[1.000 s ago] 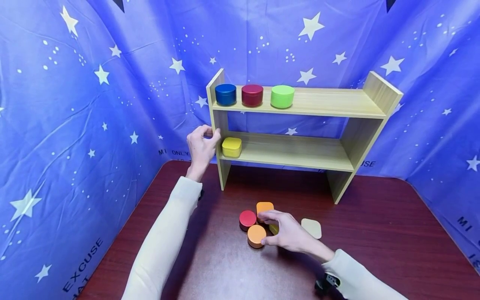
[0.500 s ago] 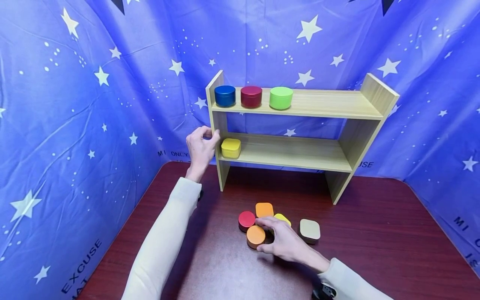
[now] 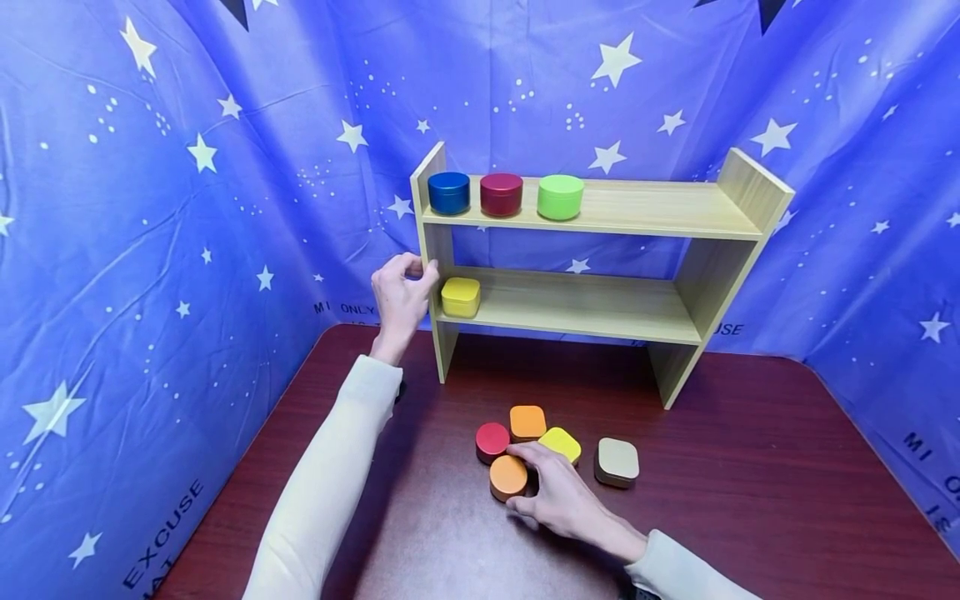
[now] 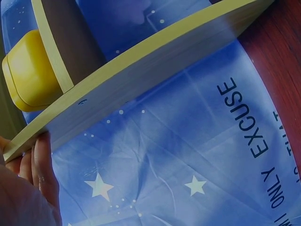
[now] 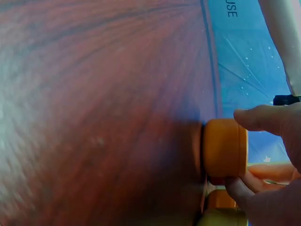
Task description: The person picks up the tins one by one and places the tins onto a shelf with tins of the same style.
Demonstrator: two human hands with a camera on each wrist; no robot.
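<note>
Your right hand (image 3: 558,492) shifted, half-closed on the round orange metal tin (image 3: 507,476) before the pale wooden shelf (image 3: 652,205) your left hand (image 3: 401,296) pinches. Likely light, slick: squeeze its sides.

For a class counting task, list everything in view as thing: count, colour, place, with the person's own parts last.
Table: one, dark red-brown, across the foreground.
Shelf unit: one, pale wood-coloured, on table.
Blue box, dark red box, light green box: three, round, upper shelf, left to right.
Shelved yellow box: one, square, lower shelf, left end.
Red box, round orange box: two, on table.
Square orange box, loose yellow box, beige box: three, square, on table.
Backdrop: count unclear, blue with stars, behind table.
Left sleeve, right sleeve: two, cream, forearms.
Wrist gear: two, dark, by cuffs.
Left hand: one, bare, gripping shelf unit's left side.
Right hand: one, bare, gripping round orange box.
</note>
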